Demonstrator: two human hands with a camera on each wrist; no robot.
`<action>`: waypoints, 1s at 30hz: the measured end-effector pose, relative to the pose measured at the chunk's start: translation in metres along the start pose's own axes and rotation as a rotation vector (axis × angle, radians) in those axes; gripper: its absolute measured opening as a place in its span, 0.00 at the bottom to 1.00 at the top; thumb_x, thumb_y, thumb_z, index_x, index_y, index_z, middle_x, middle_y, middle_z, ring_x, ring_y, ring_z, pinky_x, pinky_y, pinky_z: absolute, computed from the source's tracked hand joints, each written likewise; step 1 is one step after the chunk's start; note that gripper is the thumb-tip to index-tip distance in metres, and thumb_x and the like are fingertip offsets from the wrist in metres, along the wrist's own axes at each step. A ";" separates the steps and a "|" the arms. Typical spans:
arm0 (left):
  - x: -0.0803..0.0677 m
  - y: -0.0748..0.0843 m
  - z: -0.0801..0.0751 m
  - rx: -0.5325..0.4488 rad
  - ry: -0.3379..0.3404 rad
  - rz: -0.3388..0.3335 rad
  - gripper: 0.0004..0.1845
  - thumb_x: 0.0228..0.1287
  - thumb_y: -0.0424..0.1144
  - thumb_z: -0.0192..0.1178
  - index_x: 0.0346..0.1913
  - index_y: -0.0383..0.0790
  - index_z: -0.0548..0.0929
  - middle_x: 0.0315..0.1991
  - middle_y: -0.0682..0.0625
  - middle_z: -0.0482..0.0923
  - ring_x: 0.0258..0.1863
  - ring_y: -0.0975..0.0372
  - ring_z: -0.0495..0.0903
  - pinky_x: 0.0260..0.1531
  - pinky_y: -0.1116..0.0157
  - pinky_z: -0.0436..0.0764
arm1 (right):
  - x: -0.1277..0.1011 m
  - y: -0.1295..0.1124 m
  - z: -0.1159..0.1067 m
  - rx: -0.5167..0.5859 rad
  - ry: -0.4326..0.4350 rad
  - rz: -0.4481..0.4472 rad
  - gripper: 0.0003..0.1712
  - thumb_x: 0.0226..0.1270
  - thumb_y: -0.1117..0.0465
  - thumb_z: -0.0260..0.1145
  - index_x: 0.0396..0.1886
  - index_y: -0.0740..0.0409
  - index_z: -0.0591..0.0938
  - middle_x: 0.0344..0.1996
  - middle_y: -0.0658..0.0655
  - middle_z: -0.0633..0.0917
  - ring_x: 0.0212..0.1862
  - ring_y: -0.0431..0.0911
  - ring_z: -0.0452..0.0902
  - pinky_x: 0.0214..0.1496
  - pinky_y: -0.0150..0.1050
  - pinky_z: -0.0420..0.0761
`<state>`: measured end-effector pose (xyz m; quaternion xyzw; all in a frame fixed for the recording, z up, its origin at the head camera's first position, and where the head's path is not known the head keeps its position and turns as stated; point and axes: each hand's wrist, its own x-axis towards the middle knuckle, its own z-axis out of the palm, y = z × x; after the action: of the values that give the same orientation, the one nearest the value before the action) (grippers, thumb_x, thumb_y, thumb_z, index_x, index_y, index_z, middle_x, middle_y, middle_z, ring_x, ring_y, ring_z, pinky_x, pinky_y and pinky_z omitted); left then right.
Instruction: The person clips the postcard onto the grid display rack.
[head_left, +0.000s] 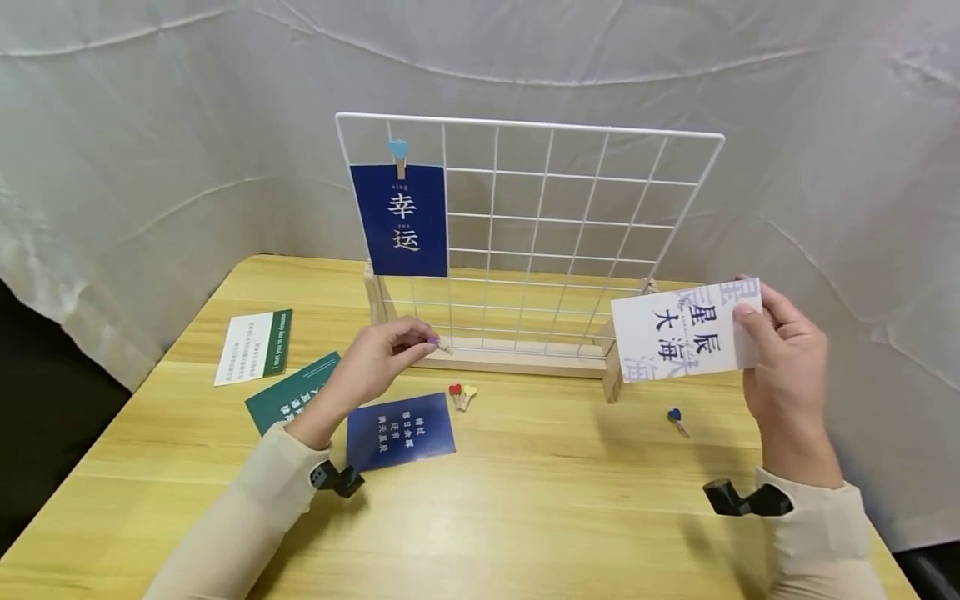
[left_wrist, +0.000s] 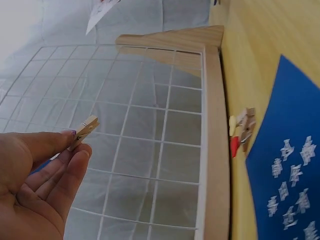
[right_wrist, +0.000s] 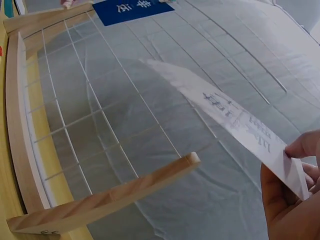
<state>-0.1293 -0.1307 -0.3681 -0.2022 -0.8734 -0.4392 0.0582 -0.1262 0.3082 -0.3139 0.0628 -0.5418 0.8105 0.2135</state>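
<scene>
My left hand [head_left: 380, 358] pinches a small wooden clothespin [left_wrist: 87, 129] with a purple top, low in front of the white wire grid [head_left: 551, 196]. On the right, my right hand [head_left: 787, 367] holds a white card [head_left: 675, 329] with dark characters by one end, thumb on its face, in front of the grid's right side. A dark blue card [head_left: 405, 221] hangs at the grid's upper left under a clothespin with a light blue heart [head_left: 398, 150]. The grid stands upright in a wooden base [head_left: 517, 360].
Left on the table [head_left: 540, 517] lie a white-and-green card [head_left: 251, 346], a green card [head_left: 288, 392] and a blue card [head_left: 401, 433]. Clothespins with red [head_left: 455, 390] and yellow [head_left: 470, 391] hearts lie by the base; one with a dark blue heart [head_left: 675, 415] lies right.
</scene>
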 end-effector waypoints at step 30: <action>0.039 0.055 -0.042 0.114 0.052 0.152 0.07 0.68 0.35 0.62 0.46 0.41 0.84 0.39 0.51 0.83 0.33 0.61 0.80 0.37 0.63 0.81 | 0.021 -0.003 0.067 -0.767 -0.348 -0.210 0.14 0.64 0.62 0.71 0.48 0.61 0.86 0.34 0.46 0.87 0.30 0.40 0.83 0.32 0.28 0.81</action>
<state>-0.1454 -0.1227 -0.2907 -0.2529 -0.8773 -0.3881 0.1256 -0.1524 0.2547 -0.2772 0.1693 -0.8225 0.5016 0.2081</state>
